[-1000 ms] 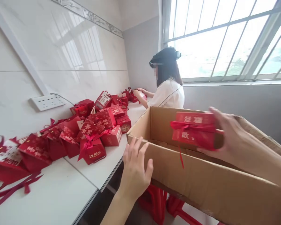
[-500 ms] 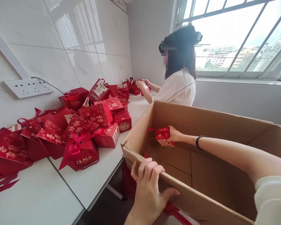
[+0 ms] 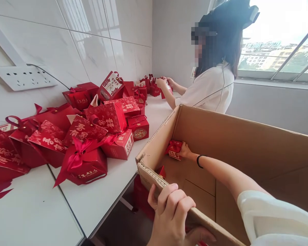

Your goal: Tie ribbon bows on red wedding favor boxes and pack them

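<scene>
My left hand (image 3: 170, 213) is closed over the near wall of a large open cardboard box (image 3: 207, 118), its fingers hooked over the top edge. Deep inside the box, at the far left corner, my right hand (image 3: 186, 151) grips a small red gift box (image 3: 175, 147) with a ribbon and a pale printed side. The gift box is at or close to the cardboard floor; whether it rests there I cannot tell. Another red gift box (image 3: 161, 171) lies by the left wall, partly hidden by the cardboard rim.
A white table (image 3: 123, 177) on the left bears a pile of red gift boxes (image 3: 105, 118) against the tiled wall. Beyond the cardboard box another person (image 3: 210, 85) in white handles a red item. A power strip (image 3: 23, 78) is fixed to the wall.
My right hand has moved deeper and lower into the cardboard box with the gift box, toward its far left corner. My left hand keeps its hold on the wall. The view has shifted.
</scene>
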`<state>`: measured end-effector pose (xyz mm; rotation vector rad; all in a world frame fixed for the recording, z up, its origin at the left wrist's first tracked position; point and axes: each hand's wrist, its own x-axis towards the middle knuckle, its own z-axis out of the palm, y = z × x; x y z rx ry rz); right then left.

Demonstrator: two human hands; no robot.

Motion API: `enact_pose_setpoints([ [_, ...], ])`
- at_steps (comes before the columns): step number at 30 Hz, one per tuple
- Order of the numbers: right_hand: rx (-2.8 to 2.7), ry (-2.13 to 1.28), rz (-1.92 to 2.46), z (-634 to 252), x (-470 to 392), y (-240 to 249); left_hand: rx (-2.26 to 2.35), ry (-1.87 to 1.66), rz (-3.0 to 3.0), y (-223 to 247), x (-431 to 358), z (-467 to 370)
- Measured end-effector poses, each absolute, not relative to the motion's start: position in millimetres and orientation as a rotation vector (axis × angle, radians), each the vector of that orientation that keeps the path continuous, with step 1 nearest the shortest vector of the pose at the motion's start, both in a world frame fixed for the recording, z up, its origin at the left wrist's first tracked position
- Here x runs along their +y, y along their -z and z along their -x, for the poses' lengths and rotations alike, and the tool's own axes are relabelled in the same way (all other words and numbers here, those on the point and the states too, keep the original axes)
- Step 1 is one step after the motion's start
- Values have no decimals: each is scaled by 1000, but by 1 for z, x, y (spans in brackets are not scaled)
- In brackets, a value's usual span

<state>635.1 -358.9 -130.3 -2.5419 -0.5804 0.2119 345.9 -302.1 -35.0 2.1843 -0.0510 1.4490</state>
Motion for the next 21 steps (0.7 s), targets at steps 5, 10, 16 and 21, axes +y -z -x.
enact_pose_setpoints([
  [5, -349, -479, 2675, -634, -353, 132, -67, -1472, -2188, 37, -301, -345],
  [10, -320, -684, 2722, -628, -361, 98, -73, -1313, -2297, 26, -302, -347],
  [16, -399, -666, 2762, -606, -405, -10, -247, -974, -2552, -8, -281, -346],
  [21, -321, -304, 2654, -528, -514, -89, -382, -878, -2783, -34, -205, -364],
])
